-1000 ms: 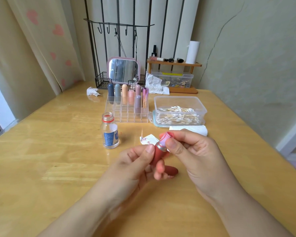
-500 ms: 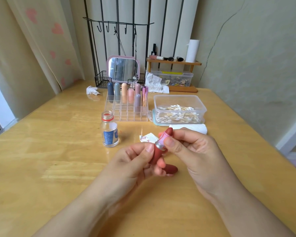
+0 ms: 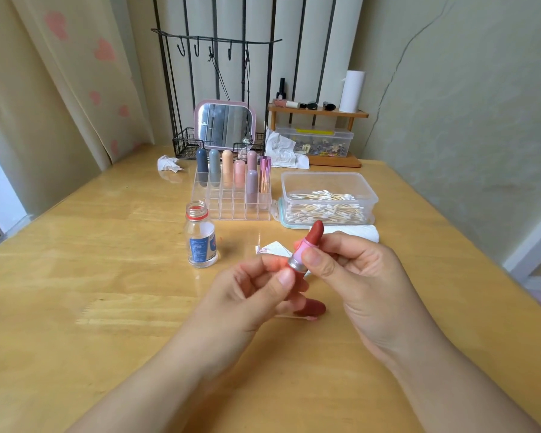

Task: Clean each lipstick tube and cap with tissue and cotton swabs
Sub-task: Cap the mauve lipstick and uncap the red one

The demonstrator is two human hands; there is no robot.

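A red lipstick tube (image 3: 305, 251) stands tilted between both hands, its red bullet raised out of a pink collar above a silver band. My left hand (image 3: 256, 289) pinches the red base between thumb and fingers. My right hand (image 3: 353, 270) pinches the collar and silver band from the right. The matching red cap (image 3: 313, 307) lies on the table under my left fingers, partly hidden. A stained tissue scrap (image 3: 272, 248) lies just behind the hands. A clear box of cotton swabs (image 3: 327, 198) sits behind, with a folded white tissue (image 3: 356, 232) in front of it.
An open small glass bottle (image 3: 200, 235) with a blue label stands left of the hands. A clear organiser (image 3: 235, 198) holds several capped lipsticks. Behind are a mirror (image 3: 225, 125), a wire rack, crumpled tissues (image 3: 169, 164), and a wooden shelf (image 3: 317, 112) with a paper roll.
The red bullet has risen out of the pink collar; one second ago only the collar showed. Both hands stay in about the same place.
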